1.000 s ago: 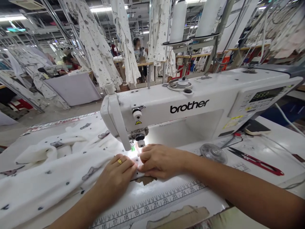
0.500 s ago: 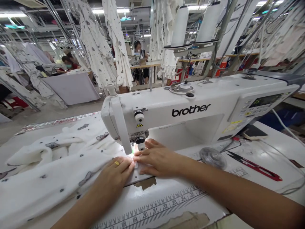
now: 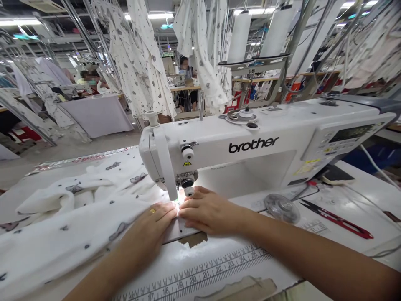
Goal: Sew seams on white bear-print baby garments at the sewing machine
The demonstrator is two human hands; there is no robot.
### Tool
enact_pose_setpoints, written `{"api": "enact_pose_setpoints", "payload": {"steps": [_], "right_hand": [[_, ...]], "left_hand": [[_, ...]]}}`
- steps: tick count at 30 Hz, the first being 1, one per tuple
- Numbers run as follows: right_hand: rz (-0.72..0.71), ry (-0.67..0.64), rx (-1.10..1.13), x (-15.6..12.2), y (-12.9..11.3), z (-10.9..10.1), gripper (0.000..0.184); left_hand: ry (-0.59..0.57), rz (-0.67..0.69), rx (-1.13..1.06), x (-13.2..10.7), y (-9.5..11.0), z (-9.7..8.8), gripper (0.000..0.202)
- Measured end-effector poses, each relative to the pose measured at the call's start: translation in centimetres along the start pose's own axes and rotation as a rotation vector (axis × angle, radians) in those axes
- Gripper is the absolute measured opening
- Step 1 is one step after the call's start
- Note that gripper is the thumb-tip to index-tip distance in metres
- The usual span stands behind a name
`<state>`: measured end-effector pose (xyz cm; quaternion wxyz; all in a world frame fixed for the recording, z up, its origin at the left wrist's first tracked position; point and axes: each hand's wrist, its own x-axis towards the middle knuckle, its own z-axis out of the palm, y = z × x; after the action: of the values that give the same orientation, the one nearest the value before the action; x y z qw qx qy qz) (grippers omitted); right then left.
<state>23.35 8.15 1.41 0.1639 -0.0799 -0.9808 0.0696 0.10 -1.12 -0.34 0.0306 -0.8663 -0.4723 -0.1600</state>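
"Cloth (image 3: pixel 78 225) first: where is it?"

"White, with grey motifs and dots, it lies in loose folds over the left of the white table (image 3: pixel 175 255) and runs in to the lit needle area of the sewing machine (image 3: pixel 250 144). Glare hides the needle itself."

"And the hands?"

"The left hand (image 3: pixel 153 225) lies low on the cloth, fingers stretched and close together, a gold-coloured ring (image 3: pixel 153 211) on one. Its tips are just beside those of the right hand (image 3: pixel 209 211), whose fingers are slightly spread and bent downward by the needle area."

"Is either one pinching the cloth?"

"I can't tell; the undersides don't show."

"What's near them?"

"A brown, ragged-edged patch (image 3: pixel 194 239) in front, then a printed ruler scale (image 3: pixel 200 278). To the right, a clear round object (image 3: pixel 282 208) and red-handled snips (image 3: pixel 338 219)."

"Farther out?"

"Two white thread cones (image 3: pixel 239 37) above the machine, hanging patterned cloth (image 3: pixel 153 71) behind it, and a person (image 3: pixel 193 98) at another table in the background."
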Motion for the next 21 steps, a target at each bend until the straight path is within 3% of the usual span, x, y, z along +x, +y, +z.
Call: {"api": "enact_pose_setpoints", "payload": {"steps": [8,21], "right_hand": [[-0.004,-0.004,-0.165,0.0,-0.2,0.1,0.019],[0.237,-0.019,-0.133,-0.1,0.2,0.7,0.063]], "left_hand": [[0.027,0.091,0.099,-0.1,-1.0,0.7,0.050],[-0.008,0.059,0.238,1.7,-2.2,1.8,0.050]]}}
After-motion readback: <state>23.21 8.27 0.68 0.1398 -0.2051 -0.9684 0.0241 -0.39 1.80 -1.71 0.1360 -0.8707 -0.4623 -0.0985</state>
